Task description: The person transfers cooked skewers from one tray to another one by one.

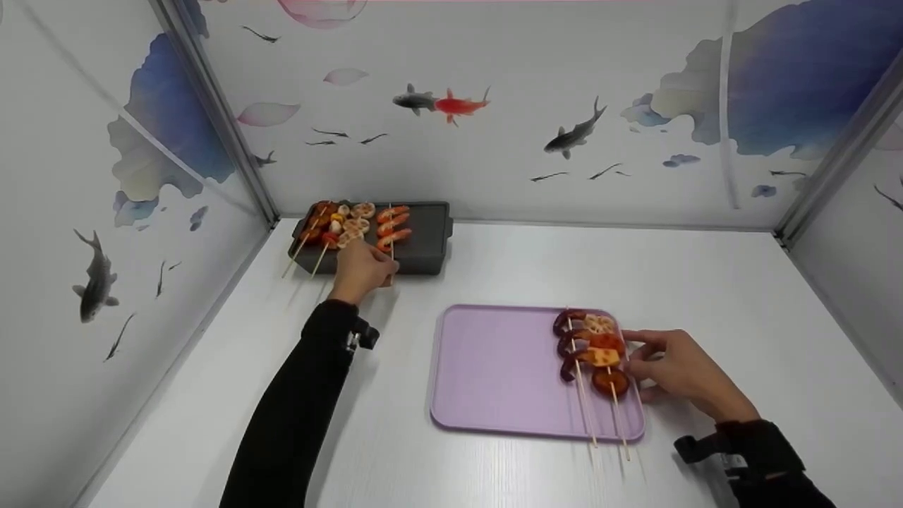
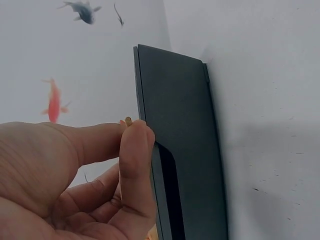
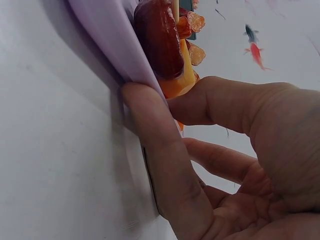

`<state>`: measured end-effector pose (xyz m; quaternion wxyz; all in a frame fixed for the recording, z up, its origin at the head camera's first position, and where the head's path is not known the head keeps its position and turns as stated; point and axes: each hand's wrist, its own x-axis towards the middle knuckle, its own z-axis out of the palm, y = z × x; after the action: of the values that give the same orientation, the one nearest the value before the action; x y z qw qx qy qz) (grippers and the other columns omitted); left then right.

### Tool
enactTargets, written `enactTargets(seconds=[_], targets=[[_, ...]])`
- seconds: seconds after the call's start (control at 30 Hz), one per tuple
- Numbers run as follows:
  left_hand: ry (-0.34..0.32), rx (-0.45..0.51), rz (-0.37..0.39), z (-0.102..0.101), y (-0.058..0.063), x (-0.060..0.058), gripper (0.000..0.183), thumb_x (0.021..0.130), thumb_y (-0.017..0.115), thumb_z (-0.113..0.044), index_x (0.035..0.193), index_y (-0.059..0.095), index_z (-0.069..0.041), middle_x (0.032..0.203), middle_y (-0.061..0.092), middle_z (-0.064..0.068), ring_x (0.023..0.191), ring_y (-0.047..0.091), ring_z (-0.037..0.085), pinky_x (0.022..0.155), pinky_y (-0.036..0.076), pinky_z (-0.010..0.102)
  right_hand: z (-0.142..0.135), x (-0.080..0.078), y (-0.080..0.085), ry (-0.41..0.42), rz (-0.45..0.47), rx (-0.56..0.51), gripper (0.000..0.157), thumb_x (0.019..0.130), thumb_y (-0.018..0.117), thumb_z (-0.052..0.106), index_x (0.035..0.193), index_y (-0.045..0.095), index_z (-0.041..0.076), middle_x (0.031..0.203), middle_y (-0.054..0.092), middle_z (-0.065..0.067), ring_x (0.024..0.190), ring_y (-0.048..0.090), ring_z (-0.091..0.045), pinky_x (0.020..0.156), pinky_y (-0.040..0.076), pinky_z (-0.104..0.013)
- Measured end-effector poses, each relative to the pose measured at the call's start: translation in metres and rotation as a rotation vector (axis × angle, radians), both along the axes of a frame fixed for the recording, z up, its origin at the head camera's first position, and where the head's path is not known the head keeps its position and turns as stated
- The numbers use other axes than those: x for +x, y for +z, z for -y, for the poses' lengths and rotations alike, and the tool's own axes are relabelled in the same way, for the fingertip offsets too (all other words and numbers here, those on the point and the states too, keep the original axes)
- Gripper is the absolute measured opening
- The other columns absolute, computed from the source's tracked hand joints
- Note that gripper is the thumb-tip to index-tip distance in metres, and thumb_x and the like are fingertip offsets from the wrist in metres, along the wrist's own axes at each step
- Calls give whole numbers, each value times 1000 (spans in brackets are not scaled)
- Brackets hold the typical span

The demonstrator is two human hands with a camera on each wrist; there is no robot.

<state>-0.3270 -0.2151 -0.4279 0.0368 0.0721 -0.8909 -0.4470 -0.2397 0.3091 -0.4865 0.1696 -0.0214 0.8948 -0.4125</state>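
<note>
My left hand (image 1: 362, 271) pinches the wooden stick of a shrimp skewer (image 1: 392, 227) at the front of a dark grill box (image 1: 428, 240). In the left wrist view, the stick's end (image 2: 128, 121) pokes out between thumb and forefinger, beside the box's dark side. At the right edge of a purple tray (image 1: 504, 374), my right hand (image 1: 681, 370) grips the rim between thumb and fingers. Two skewers lie on that side of the tray: one with dark red curled pieces (image 1: 568, 346), one with mixed pieces (image 1: 604, 358). Their sticks stick out past the front rim.
More skewers lie on the grill's left half, including one with dark brown pieces (image 1: 319, 220) and one with mixed vegetables (image 1: 336, 224). Pale round slices (image 1: 355, 227) sit beside them. Behind the white table (image 1: 536, 264) stands a wall (image 1: 508, 162) printed with fish.
</note>
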Motion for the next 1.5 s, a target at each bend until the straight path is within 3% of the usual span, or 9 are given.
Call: enactTargets(seconds=[0.33, 0.6, 1.1, 1.5], targets=[[21, -21, -23, -2, 1, 3, 11, 104, 82, -8, 99, 86, 1, 93, 88, 15, 61, 73, 5, 64, 57, 21, -1, 0, -1, 3, 2, -8, 71, 108, 81, 17, 171, 54, -2, 127, 75, -20, 99, 73, -22, 71, 68, -33], [26, -23, -6, -5, 4, 6, 15, 106, 81, -13, 109, 90, -2, 107, 89, 18, 68, 78, 8, 69, 61, 24, -1, 1, -2, 8, -10, -18, 70, 107, 80, 15, 170, 55, -2, 124, 76, -18, 98, 72, -22, 70, 69, -32], [-2, -59, -86, -13, 6, 18, 16, 107, 77, -13, 109, 88, -2, 100, 89, 18, 71, 81, 14, 69, 58, 26, -1, -1, -2, 8, -5, 17, 71, 108, 82, 21, 170, 55, -2, 125, 74, -19, 98, 70, -24, 70, 66, -32], [-41, -43, -82, -24, 8, 36, 14, 109, 79, -14, 108, 87, -4, 94, 87, 13, 73, 80, 15, 68, 57, 25, -2, 0, -2, 22, -12, -15, 69, 109, 79, 16, 170, 54, -4, 126, 74, -21, 98, 72, -23, 70, 68, -32]])
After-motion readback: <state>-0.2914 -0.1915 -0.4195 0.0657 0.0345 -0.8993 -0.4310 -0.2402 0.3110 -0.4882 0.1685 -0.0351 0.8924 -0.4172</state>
